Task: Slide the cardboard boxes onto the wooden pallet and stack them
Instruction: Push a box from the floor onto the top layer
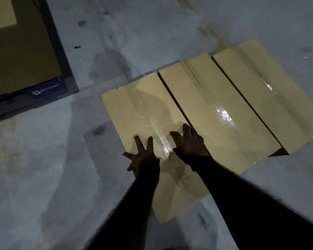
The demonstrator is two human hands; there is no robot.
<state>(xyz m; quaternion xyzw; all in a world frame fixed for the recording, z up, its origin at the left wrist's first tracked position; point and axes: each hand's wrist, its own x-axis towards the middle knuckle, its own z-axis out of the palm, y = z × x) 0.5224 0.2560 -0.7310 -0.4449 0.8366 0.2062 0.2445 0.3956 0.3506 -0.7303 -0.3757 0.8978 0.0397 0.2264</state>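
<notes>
Three long cardboard boxes lie side by side on the grey concrete floor (43, 159), long sides together, tops sealed with clear tape. Nearest box (143, 112) sits leftmost of the three and reaches closest to the camera; middle box (215, 105) is just beside it with a thin dark gap between; far box (260, 83) is on the right, also just beside its neighbour. Glare spots on the tape of the middle and far boxes.

Both hands are on top of the nearest box, either side of its tape seam (163, 143). Left hand (143, 156): fingers spread and straight, palm down, pressing flat near the box's left edge, grip open, holding nothing. Right hand (190, 143): fingers spread, lying flat near the right edge of the same box, next to the gap to the middle box, grip open too. Dark forearms run in from bottom of frame.

Upper left: corner of a dark pallet (69, 82) with a small white label, stacked cardboard (16, 60) already sitting on it. Pallet is well apart from the three boxes, with stained floor between them.
</notes>
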